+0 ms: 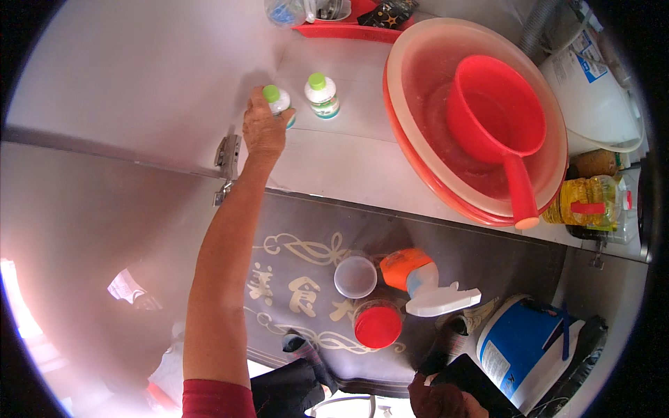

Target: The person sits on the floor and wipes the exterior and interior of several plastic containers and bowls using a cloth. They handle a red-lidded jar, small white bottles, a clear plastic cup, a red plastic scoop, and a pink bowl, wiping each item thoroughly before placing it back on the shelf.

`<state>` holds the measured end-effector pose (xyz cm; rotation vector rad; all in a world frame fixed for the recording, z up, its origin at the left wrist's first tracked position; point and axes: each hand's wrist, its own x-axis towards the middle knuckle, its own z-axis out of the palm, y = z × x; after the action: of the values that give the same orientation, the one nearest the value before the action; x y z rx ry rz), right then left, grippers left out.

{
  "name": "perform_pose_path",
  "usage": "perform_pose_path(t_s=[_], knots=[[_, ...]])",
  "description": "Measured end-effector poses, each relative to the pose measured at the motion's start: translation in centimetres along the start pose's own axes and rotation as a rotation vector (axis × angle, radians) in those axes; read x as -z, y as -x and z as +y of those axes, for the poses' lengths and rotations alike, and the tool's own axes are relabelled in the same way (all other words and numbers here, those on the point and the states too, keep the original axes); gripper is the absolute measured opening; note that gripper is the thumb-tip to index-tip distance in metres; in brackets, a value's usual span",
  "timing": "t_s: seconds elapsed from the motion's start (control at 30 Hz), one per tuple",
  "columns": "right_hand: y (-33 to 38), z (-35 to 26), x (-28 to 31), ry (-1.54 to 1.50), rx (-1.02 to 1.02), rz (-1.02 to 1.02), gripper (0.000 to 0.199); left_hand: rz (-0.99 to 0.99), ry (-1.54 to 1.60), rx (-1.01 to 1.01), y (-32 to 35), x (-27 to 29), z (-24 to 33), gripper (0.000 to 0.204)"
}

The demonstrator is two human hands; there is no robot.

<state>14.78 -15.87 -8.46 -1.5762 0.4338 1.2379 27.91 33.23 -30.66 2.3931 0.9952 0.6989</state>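
My left hand reaches into the low cabinet, its fingers wrapped round a white bottle with a light green cap. That bottle stands upright by the cabinet's left wall, partly hidden behind the hand. Just right of it is a matching white bottle with a green cap, apart from my hand. At the lower edge, near my knee, a little of my right hand shows beside something dark red-brown. Its fingers are hidden, so whether it holds anything does not show.
Stacked basins hold a red dipper on the cabinet's right. Beyond are a white bucket and a yellow oil bottle. On the floor mat stand a spray bottle, a clear tub, a red-lidded jar and a blue-and-white bucket.
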Motion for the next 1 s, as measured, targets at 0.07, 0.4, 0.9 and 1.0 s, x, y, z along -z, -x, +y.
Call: perform_pose_path(t_s=[0.07,0.4,0.9,1.0], knots=[[-0.3,0.1,-0.1,-0.091,-0.009,0.028,0.049,-0.011,-0.049,0.014,-0.7,-0.7,-1.0,0.060],[-0.5,0.1,0.2,-0.158,-0.032,0.138,0.052,0.116,-0.344,-0.068,0.0,0.4,2.4,0.070],[-1.3,-1.1,0.0,-0.248,-0.041,0.181,0.050,-0.038,-0.064,-0.308,-4.8,-3.4,5.2,0.027],[-1.4,-1.2,0.3,-0.235,-0.048,0.176,0.050,0.041,-0.116,-0.290,-6.6,-3.1,4.6,0.027]])
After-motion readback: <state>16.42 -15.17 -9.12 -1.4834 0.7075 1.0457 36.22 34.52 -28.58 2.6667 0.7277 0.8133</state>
